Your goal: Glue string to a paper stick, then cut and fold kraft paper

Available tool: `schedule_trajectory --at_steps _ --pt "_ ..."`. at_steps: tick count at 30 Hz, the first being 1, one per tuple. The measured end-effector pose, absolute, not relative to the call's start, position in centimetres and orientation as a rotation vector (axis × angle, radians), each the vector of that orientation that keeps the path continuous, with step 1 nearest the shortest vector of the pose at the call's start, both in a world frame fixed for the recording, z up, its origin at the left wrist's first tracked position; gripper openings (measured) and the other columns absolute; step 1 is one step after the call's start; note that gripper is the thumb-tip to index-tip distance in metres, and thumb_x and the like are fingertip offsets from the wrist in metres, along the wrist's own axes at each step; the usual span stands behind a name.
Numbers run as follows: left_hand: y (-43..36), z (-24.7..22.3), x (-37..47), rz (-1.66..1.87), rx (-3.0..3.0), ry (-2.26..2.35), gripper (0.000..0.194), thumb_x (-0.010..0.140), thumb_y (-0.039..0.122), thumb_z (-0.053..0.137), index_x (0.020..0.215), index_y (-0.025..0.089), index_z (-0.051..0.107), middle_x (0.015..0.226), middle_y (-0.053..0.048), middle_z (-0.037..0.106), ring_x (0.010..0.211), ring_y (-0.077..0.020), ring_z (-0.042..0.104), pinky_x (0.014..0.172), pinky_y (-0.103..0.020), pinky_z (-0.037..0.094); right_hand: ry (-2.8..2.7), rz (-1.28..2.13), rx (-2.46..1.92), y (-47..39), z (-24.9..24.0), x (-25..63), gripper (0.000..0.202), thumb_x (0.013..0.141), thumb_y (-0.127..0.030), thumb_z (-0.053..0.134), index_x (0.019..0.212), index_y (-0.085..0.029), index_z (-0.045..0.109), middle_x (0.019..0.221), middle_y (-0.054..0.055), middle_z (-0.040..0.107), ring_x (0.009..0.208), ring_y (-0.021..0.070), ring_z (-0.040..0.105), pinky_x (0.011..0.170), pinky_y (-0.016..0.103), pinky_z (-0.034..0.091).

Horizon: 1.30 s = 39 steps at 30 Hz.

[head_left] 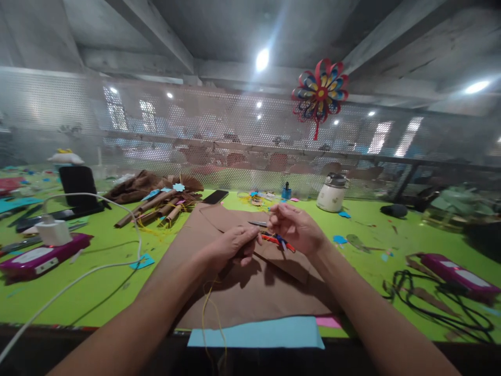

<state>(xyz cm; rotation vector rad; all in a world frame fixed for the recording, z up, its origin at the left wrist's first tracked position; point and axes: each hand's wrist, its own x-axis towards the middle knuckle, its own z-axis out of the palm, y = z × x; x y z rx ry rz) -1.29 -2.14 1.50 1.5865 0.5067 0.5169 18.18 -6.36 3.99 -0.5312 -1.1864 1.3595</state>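
Head view — left hand (234,246), right hand (294,228) curled, grip contents unclear — above flat brown paper (260,302), looping yellow string (203,309)

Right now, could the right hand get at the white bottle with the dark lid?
Probably yes: the white bottle stands beyond the right hand, off to its right, with nothing tall between; the flat blue scrap by its base looks no obstacle.
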Motion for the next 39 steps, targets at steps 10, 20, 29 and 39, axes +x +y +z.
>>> schedule_trajectory --at_steps 10,20,29,39 --pt "-3.5 1.4 -0.6 0.395 1.755 0.442 0.045 0.09 0.058 0.044 0.066 0.021 0.036 0.054 0.007 0.029 0.042 -0.006 0.025 0.038 -0.02 0.02 -0.969 1.038 -0.609 -5.0 5.1 21.8 0.012 0.068 -0.019 0.075 0.065 -0.015 0.064 0.049 -0.008 0.036 0.04 0.0046 0.031 0.036 0.017 0.032" --pt "-3.1 1.8 -0.7 0.347 1.363 0.47 0.039 0.087 0.054 0.053 0.073 0.019 0.042 0.054 0.009 0.026 0.04 -0.0035 0.016 0.035 -0.016 0.011 -0.792 0.969 -0.624 -4.0 5.4 26.8 0.011 0.077 -0.017 0.063 0.066 -0.017 0.061 0.051 -0.003 0.05 0.05 0.0084 0.054 0.05 0.018 0.049" --pt "-2.5 1.5 -1.4 0.202 1.296 0.354 0.034 0.092 0.05 0.047 0.078 0.019 0.044 0.056 0.008 0.033 0.034 -0.0041 0.031 0.029 -0.014 0.017 -0.722 0.942 -0.691 -3.0 4.4 27.6 0.014 0.078 -0.016 0.063 0.065 -0.018 0.058 0.052 -0.001 0.057 0.061 0.0142 0.065 0.066 0.028 0.058" --pt "-3.2 0.9 -0.5 0.124 1.195 0.371 0.032 0.096 0.04 0.04 0.073 0.018 0.043 0.054 0.008 0.029 0.032 -0.0027 0.021 0.03 -0.014 0.009 -0.57 0.933 -0.806 -2.2 3.9 29.5 0.019 0.078 -0.007 0.054 0.063 -0.019 0.052 0.047 -0.002 0.055 0.052 0.0134 0.061 0.055 0.027 0.059"
